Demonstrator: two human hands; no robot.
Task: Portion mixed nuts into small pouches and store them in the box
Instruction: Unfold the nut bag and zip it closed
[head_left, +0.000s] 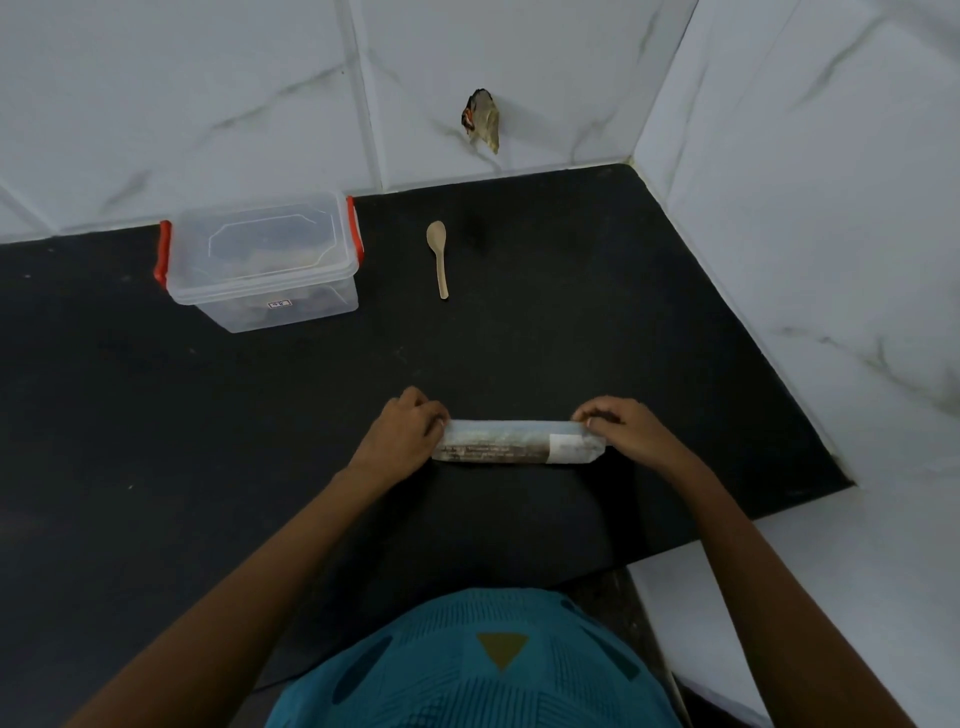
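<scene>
Packet (519, 442), printed, rolled, mid-bench; left hand (402, 434), right hand (631, 431) pinch its ends. Best rolled evenly, both ends together.

Dim, even, cool light with no clear source. The black tabletop (156, 415) swallows it, and a broad soft shadow lies toward its near edge between the arms. The box (265, 260) lid has a faint sheen. Tile joints on the wall (208, 78) bow from wide-angle distortion. Focus is soft overall, and the print on the rolled packet (519, 441) is unreadable.
</scene>
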